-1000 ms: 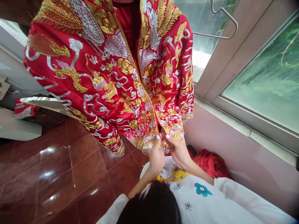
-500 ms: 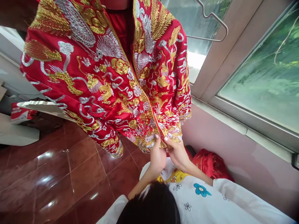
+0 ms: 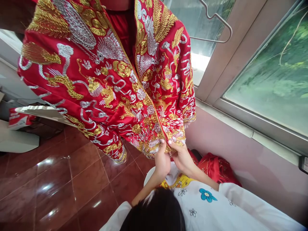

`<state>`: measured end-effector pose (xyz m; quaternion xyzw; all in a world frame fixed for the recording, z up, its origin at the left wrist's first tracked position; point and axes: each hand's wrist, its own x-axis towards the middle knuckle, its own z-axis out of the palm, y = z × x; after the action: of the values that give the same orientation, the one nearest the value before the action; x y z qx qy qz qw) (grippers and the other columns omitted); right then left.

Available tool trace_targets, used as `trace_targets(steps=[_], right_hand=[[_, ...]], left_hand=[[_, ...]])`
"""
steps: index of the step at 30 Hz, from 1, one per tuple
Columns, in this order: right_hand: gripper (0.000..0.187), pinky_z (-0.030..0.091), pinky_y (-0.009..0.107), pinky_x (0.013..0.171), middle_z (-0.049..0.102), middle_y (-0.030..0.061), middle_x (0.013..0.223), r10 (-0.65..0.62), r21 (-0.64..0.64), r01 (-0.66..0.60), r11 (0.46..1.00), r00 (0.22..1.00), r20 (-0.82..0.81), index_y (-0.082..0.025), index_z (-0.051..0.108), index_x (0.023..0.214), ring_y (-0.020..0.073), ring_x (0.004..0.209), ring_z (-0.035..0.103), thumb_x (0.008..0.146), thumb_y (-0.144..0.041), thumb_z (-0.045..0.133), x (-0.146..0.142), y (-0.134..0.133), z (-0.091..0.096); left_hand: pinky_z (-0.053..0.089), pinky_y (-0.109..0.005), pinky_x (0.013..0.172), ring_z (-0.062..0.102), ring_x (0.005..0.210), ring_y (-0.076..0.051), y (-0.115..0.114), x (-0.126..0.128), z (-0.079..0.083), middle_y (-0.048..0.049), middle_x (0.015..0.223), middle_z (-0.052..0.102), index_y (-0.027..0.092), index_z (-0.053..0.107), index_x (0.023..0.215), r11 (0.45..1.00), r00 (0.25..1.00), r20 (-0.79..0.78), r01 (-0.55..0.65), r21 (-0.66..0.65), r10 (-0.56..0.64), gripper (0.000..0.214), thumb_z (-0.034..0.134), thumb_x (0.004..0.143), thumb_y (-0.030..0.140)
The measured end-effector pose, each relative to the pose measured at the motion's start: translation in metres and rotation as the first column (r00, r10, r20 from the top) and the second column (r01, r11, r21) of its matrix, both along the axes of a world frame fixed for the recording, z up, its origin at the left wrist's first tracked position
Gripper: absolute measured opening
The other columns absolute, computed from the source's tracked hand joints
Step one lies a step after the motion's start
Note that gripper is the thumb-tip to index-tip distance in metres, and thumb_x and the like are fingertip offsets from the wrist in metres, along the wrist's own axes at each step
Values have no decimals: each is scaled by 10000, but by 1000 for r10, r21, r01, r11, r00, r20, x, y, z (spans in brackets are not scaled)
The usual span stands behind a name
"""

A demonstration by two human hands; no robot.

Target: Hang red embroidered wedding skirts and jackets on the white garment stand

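Pinching a jacket — glossy, embroidered.

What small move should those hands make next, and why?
Perhaps slide the left hand and right hand slightly up the red, gold-and-silver-embroidered fabric jacket: both pinch its front edges low down, close together, while those edges part wide higher up.

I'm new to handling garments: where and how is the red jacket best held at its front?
Probably by the lower front corners, from the near side and below: the red jacket hangs facing the person, its front edges running down together to the hem. A light pinch, thumbs in front, seems best, much as the left hand and right hand hold it.
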<state>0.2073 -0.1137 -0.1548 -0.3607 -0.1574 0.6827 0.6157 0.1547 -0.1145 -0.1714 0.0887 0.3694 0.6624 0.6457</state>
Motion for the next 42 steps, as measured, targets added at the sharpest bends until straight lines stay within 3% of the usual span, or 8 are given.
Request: trace_targets(steps=[11, 16, 18, 21, 24, 26, 34, 42], right_hand=[[471, 526, 319, 792, 703, 2, 945, 5, -19, -6, 1000, 1000, -16, -238, 637, 1054, 189, 885, 644, 603, -229, 773, -6, 5, -5], [345, 464, 265, 532, 680, 32, 748, 139, -115, -113, 987, 959, 247, -187, 657, 836, 156, 609, 600, 681, -493, 696, 8, 9, -26], [484, 391, 268, 459, 586, 34, 527, 286, -206, -209, 956, 819, 497, -172, 590, 584, 151, 479, 528, 704, -640, 586, 19, 13, -36], [587, 302, 262, 467, 470, 27, 421, 248, -197, -166, 966, 386, 889, -190, 436, 423, 130, 441, 446, 743, -678, 493, 34, 17, -41], [572, 223, 269, 489, 459, 31, 448, 132, -137, -94, 986, -62, 989, -193, 396, 425, 120, 460, 386, 780, -636, 465, 44, 19, -29], [540, 204, 271, 498, 456, 28, 458, 113, -132, -82, 988, -204, 972, -195, 393, 444, 121, 464, 369, 798, -597, 463, 47, 19, -16], [347, 319, 226, 546, 550, -8, 548, 67, 26, -515, 857, 161, 985, -186, 467, 580, 110, 520, 465, 866, -383, 466, 28, 35, -18], [149, 361, 244, 640, 663, 61, 838, 0, -83, -417, 905, -195, 981, -168, 566, 843, 165, 737, 601, 901, -242, 451, 15, 35, -28]], left_hand=[[369, -352, 1085, 482, 1247, -225, 0, -4, -37, -47, 1189, 635, 236, 595, 1171, 987, 958, -235, -158, 42, 164, 477, 734, 714, 248], [354, -355, 1094, 445, 1282, -214, 4, -11, -39, -46, 1242, 606, 242, 566, 1189, 982, 942, -279, -177, 65, 188, 497, 730, 720, 246], [359, -356, 1090, 438, 1288, -218, 5, -12, -40, -49, 1273, 585, 242, 558, 1195, 984, 939, -293, -169, 62, 180, 504, 730, 721, 250], [354, -360, 1093, 422, 1300, -223, 7, -14, -41, -51, 1318, 549, 240, 544, 1213, 987, 943, -292, -145, 74, 160, 521, 726, 726, 256], [342, -350, 1101, 405, 1312, -217, 8, -16, -44, -54, 1341, 527, 242, 534, 1223, 985, 928, -330, -158, 69, 173, 539, 730, 722, 276], [331, -341, 1108, 398, 1316, -211, 8, -17, -45, -54, 1356, 513, 243, 529, 1229, 982, 908, -373, -174, 72, 188, 554, 735, 717, 286], [403, -382, 1052, 473, 1254, -246, 13, -17, -46, -91, 1282, 573, 203, 554, 1209, 987, 906, -392, -150, 58, 161, 554, 749, 692, 253], [409, -352, 1045, 521, 1208, -219, 17, -21, -53, -82, 1294, 569, 213, 548, 1221, 977, 919, -333, -198, 78, 212, 539, 730, 715, 246]])
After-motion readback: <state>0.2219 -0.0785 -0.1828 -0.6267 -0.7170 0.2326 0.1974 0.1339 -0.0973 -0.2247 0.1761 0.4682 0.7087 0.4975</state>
